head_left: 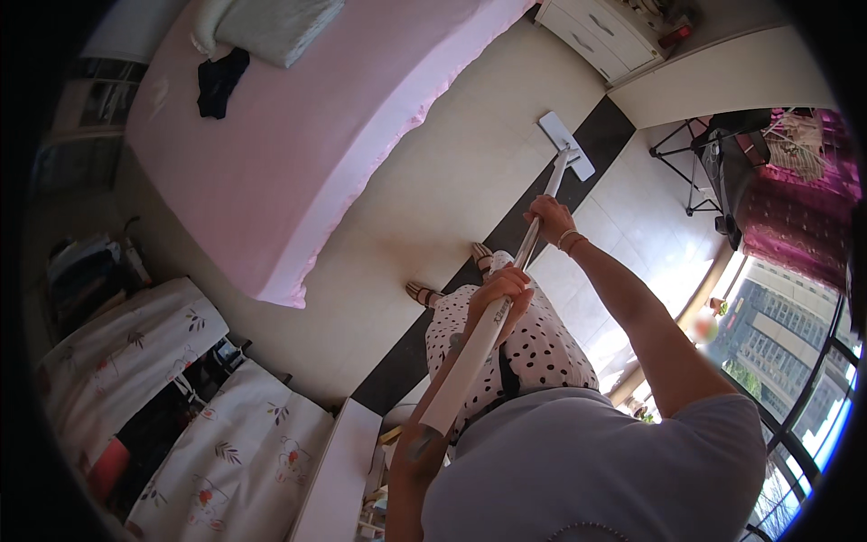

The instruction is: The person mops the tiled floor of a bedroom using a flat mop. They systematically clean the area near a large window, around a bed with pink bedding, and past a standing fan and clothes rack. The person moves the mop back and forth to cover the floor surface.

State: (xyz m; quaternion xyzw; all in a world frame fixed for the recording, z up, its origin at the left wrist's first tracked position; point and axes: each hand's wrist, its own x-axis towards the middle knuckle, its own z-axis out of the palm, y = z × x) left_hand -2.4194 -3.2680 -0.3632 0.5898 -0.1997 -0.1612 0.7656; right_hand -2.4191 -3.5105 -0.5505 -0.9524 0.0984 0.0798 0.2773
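A flat mop with a white handle [471, 366] slants across the view from near my body to the floor ahead. My left hand [502, 294] is closed round the upper part of the handle. Farther down the pole, my right hand [550, 219] grips it too, with a bracelet at the wrist. The rectangular white mop head [567, 146] lies on the floor, partly over the dark floor strip [598, 135] and partly on the pale tiles beside it.
To the left stands a bed with a pink cover [271, 181], holding a pillow [284, 27] and a dark garment [221, 83]. White drawers [596, 36] stand far ahead. On the right are a black folding frame [695, 167] and a window [786, 325]. Patterned cloths [235, 452] hang lower left.
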